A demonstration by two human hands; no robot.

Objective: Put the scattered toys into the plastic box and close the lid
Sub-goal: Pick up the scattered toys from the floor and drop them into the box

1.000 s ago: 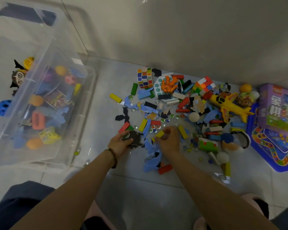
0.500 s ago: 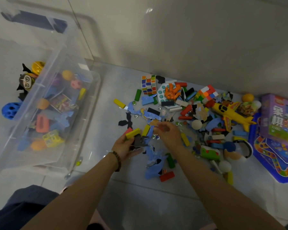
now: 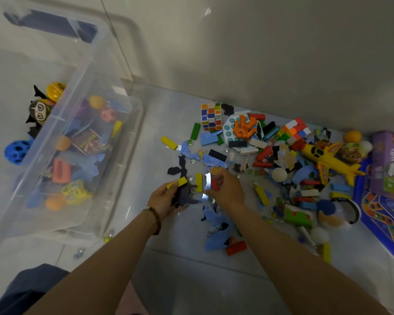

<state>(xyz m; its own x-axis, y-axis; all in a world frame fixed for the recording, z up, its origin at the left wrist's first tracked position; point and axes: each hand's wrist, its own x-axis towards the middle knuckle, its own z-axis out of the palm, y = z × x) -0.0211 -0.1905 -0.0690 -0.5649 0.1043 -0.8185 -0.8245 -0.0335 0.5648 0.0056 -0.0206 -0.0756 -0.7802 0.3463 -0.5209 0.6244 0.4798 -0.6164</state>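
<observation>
Pinched by left hand [image 3: 163,197]: yellow rectangular block [image 3: 180,181], dark flat cutouts [image 3: 187,194]; gripped by right hand [image 3: 226,189] at 3 o'clock: small red piece [image 3: 215,186], half-hidden.

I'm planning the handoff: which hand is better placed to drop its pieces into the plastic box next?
Left, probably. The left hand holds a yellow block and dark cut-outs and lies nearer the plastic box; the right hand grips pieces at the pile, farther off.

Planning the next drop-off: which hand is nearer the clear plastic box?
Left. The left hand, gripping a yellow block, sits right of the clear plastic box; the right hand, pinching a red piece, is farther right, over the toy pile.
</observation>
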